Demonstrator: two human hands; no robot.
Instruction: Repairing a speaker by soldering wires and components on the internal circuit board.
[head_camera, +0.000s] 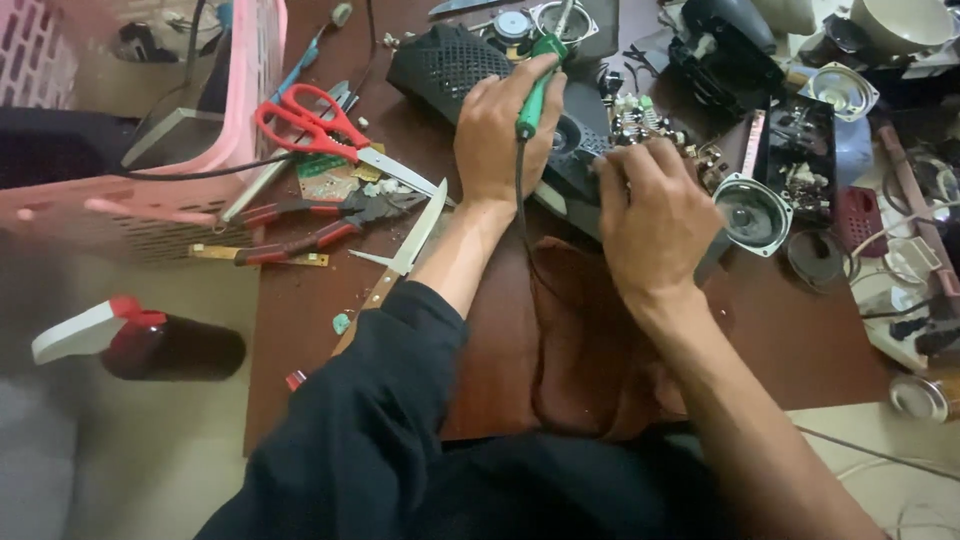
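A big brown table (800, 340) fills most of the view, and it is full of tools and parts. A pink basket (250, 90) sits at its left edge. A dark red cloth (580, 340) lies on the table close to the person. Past the cloth is a black plastic case (440, 65) with tiny holes all over it. The left hand (500, 135) rests on this case and is wrapped tight around a green soldering iron (535, 95), with its black cord hanging down past the wrist. The right hand (655, 220) is just beside it, fingers curled around the edge of a small circuit board (640, 120) that sits at the right end of the case. A round speaker (752, 213) lies just to the right of that hand. Left of the arms are red scissors (315, 125), red pliers (300, 225) and a knife (405, 250) with a wooden handle. A dark spray bottle (150, 345) with a red and white top lies off the table on the left.
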